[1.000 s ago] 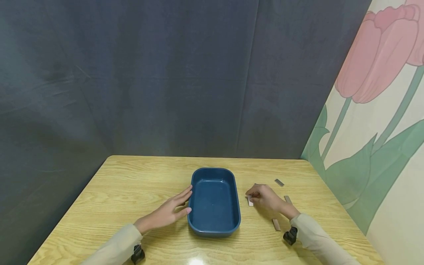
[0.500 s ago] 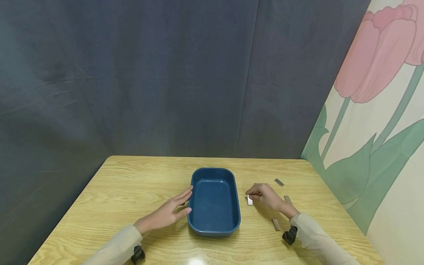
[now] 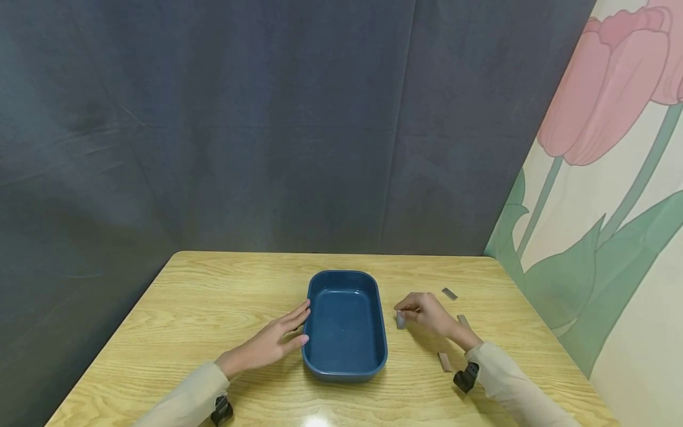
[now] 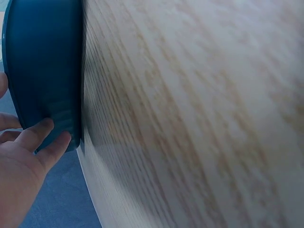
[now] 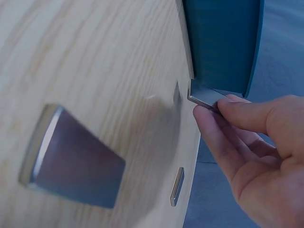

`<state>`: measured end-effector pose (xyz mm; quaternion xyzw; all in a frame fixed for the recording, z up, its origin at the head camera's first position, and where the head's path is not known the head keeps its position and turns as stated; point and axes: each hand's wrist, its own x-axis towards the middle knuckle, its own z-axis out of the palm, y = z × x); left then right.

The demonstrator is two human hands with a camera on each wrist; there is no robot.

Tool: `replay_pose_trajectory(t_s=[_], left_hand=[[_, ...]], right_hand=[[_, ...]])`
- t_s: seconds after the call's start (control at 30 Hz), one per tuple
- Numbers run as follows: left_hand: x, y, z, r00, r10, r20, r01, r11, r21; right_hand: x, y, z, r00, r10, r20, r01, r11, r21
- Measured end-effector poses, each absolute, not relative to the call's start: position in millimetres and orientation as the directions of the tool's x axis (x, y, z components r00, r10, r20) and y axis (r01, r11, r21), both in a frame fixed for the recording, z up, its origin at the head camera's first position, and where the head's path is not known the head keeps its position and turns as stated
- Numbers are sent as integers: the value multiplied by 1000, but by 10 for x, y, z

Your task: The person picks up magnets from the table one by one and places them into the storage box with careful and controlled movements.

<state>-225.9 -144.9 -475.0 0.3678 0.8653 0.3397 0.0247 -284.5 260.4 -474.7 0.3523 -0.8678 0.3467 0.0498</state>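
Observation:
In the head view, a deep blue rectangular tray (image 3: pixel 341 372) stands on the table. My left hand (image 3: pixel 269 343) rests its extended fingers against the tray's left side; in the left wrist view the fingertips (image 4: pixel 61 138) touch the outer wall. On the other side, my right hand (image 3: pixel 429 314) pinches a small flat silvery metal bar (image 3: pixel 400 321) between thumb and fingers. The right wrist view has this bar (image 5: pixel 205 94) tilted and seemingly just off the wood, beside the tray wall (image 5: pixel 223 42).
Three similar bars lie on the table around the right forearm: a far one (image 3: pixel 450 293), one partly behind the wrist (image 3: pixel 462 320) and a nearer one (image 3: pixel 445 362). A dark curtain (image 3: pixel 267 130) hangs behind; a painted wall (image 3: pixel 635 249) borders the right side.
The bar in my right hand has tipped up and shifted slightly away and left, its face turning from bright to grey. My left hand and the tray stay put.

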Motion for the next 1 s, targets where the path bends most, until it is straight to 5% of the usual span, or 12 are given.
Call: replay_pose_trajectory(t_s=[1.0], left_hand=[[-2242,-1441,-4772,-727,649,222,631,506,588]], right_hand=[[-2824,2451,-4418,-772,-516,370,-602,409,-685]])
